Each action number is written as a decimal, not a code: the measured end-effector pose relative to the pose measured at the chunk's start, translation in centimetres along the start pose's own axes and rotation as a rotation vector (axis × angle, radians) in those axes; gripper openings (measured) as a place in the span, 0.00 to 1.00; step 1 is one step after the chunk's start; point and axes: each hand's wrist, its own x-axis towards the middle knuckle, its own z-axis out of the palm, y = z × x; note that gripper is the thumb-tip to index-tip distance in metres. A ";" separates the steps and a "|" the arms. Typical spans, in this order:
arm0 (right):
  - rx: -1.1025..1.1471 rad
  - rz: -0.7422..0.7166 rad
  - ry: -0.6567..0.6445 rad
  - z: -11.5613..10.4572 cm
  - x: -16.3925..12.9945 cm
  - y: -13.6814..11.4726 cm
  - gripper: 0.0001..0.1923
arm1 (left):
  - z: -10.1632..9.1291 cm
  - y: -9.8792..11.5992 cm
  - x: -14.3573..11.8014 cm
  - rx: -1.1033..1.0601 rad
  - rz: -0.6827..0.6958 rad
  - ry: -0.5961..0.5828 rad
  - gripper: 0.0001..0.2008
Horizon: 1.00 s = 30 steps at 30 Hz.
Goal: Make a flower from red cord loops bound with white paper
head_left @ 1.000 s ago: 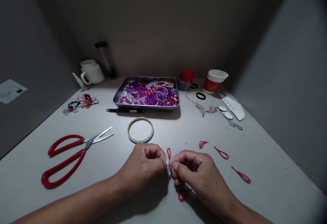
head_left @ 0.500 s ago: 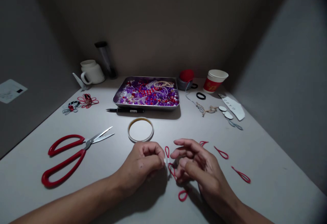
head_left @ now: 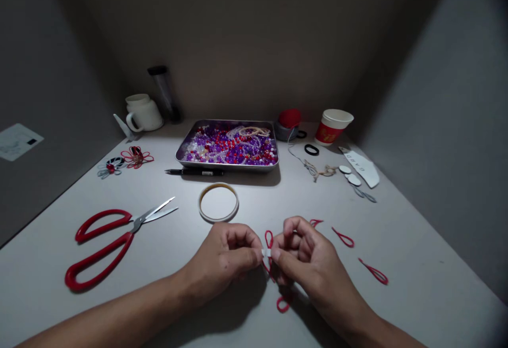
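My left hand [head_left: 224, 257] and my right hand [head_left: 307, 258] meet at the front middle of the grey table [head_left: 416, 263]. Both pinch a small piece made of red cord loops [head_left: 269, 240] joined at a white spot between the fingertips. One loop stands up above the fingers, another hangs below them. A loose red loop [head_left: 282, 304] lies on the table under my right hand. Three more red loops [head_left: 343, 238] lie just right of my right hand.
Red-handled scissors [head_left: 105, 237] lie at the left, a tape ring [head_left: 218, 202] behind my hands. Farther back are a metal tray of purple and red beads [head_left: 229, 148], a black pen [head_left: 194, 171], a white mug [head_left: 143, 113], a paper cup [head_left: 332, 125] and finished loop flowers [head_left: 126, 159].
My right hand opened and drew back from the piece, then closed on it again. The upright loop has shifted slightly to the right. My left hand kept its grip.
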 end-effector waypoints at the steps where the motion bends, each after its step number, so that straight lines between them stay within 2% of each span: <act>1: 0.003 -0.001 0.002 0.0 0.0 0.0 0.15 | 0.0 -0.1 0.0 0.000 0.001 -0.004 0.04; 30: -0.034 -0.025 0.031 0.1 -0.2 -0.1 0.15 | 0.3 0.1 -0.1 0.018 -0.026 0.070 0.05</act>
